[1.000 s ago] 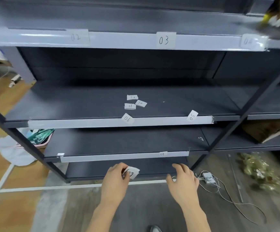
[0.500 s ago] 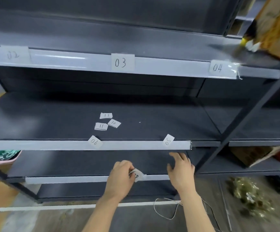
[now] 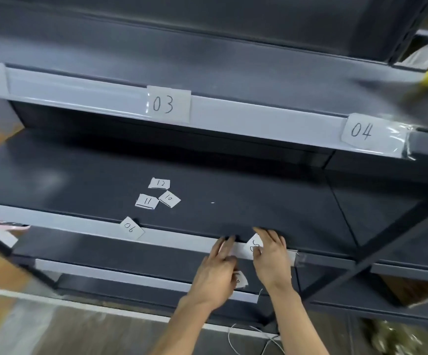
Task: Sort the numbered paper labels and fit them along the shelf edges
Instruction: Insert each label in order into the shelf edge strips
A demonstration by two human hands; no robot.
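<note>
Both hands have come up from the lower edge to the middle shelf edge (image 3: 182,240). The right hand (image 3: 271,260) is pinching label 05 (image 3: 253,245). The left hand (image 3: 215,272) is pressing straight fingers there, its thumb pinning label 08 (image 3: 240,280). The shelf (image 3: 259,201) is holding label 10 (image 3: 168,198), label 11 (image 3: 146,201) and label 12 (image 3: 159,183), all loose.

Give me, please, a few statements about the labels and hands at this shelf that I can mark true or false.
1. Label 10, label 11 and label 12 lie loose on the middle shelf. True.
2. Label 06 sits straight. False: it is tilted on the shelf edge.
3. The right hand holds label 05. True.
4. The left hand is empty. False: it holds a small label.
5. Label 03 is right of label 04. False: it is left of it.
</note>
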